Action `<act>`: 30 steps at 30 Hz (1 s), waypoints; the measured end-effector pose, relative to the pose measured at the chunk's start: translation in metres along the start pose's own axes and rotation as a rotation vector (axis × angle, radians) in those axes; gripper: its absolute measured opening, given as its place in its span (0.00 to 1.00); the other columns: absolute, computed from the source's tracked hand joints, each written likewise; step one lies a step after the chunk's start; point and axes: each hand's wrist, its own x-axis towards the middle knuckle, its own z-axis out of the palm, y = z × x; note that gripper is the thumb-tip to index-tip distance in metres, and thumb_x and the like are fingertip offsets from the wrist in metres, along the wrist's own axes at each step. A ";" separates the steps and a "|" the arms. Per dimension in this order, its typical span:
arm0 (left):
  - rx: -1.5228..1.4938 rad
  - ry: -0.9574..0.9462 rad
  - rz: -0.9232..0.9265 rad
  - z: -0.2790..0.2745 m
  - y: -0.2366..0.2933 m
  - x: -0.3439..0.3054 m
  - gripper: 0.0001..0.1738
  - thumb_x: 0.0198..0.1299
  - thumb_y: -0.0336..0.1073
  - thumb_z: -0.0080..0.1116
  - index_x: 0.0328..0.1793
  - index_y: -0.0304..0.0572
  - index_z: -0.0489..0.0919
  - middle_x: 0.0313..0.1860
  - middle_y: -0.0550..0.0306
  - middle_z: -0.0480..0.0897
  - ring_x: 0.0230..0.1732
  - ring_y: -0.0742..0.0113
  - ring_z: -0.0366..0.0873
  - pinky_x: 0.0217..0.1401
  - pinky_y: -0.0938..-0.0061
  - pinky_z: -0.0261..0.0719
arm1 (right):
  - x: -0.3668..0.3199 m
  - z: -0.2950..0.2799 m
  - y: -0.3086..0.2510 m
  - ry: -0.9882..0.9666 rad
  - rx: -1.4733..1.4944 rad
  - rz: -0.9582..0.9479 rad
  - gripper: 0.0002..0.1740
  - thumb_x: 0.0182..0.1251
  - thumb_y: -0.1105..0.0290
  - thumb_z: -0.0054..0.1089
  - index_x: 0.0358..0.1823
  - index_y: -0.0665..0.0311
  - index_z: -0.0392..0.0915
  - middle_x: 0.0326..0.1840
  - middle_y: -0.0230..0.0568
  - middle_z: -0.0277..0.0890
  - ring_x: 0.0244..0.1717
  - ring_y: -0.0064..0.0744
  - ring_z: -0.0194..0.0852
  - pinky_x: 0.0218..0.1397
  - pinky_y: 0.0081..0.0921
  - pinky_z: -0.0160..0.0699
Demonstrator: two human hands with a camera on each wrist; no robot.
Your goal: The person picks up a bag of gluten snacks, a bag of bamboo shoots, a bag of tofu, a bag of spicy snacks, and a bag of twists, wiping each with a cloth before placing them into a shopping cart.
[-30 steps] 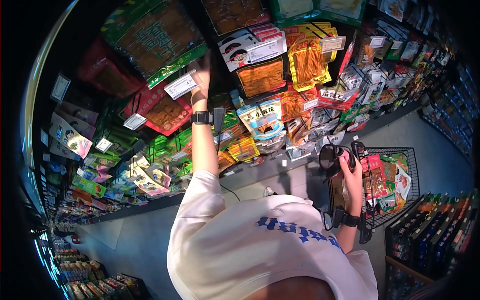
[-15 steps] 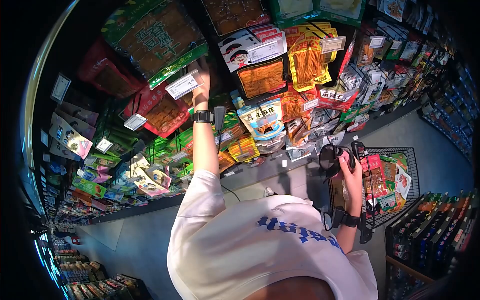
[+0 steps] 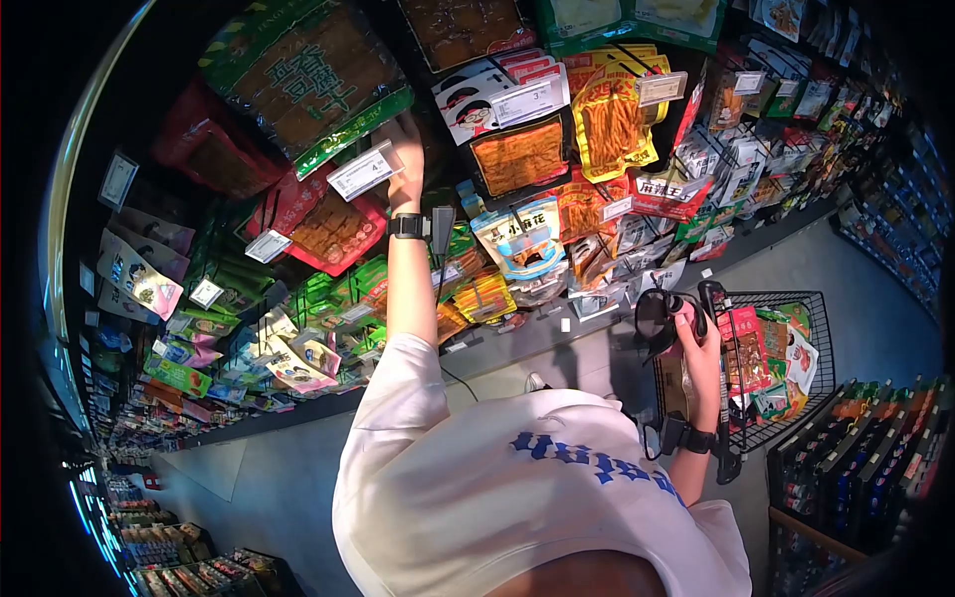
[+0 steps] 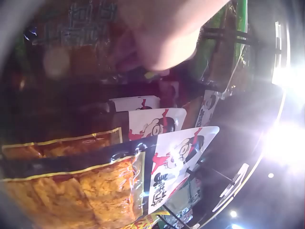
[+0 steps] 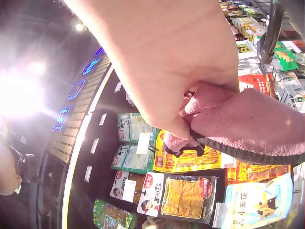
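Observation:
The left hand reaches in behind a white price tag, beside the lower edge of a large green-edged package with brown contents. In the left wrist view that hand lies against the dark package front; its fingertips are blurred and partly hidden, so a grip cannot be made out. The right hand, low at the right beside the cart, grips a pink and black item. Up close in the right wrist view, the hand holds the fuzzy pink item with a black edge.
Hanging snack packs fill the rack, among them black-framed orange packs, yellow packs and a red pack left of the forearm. A wire cart holding several packages stands at the right. Another shelf is behind it.
The left hand and wrist have shifted slightly to the right, and the red pack below the price tag has moved a little. The right hand keeps its hold beside the cart.

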 end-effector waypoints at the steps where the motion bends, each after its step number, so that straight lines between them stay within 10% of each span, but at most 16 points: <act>1: 0.039 -0.106 -0.068 -0.003 0.002 0.001 0.12 0.70 0.39 0.59 0.42 0.36 0.83 0.28 0.40 0.84 0.29 0.39 0.83 0.32 0.53 0.79 | 0.000 0.000 0.001 0.000 0.000 0.001 0.13 0.74 0.67 0.62 0.52 0.69 0.82 0.40 0.27 0.81 0.39 0.14 0.72 0.44 0.17 0.72; 30: -0.319 -0.131 -0.304 0.003 0.012 -0.001 0.18 0.69 0.44 0.62 0.44 0.31 0.83 0.33 0.41 0.87 0.32 0.50 0.86 0.38 0.61 0.80 | 0.001 0.002 -0.002 -0.013 -0.013 0.042 0.17 0.74 0.65 0.63 0.56 0.69 0.81 0.43 0.28 0.82 0.43 0.16 0.74 0.49 0.18 0.73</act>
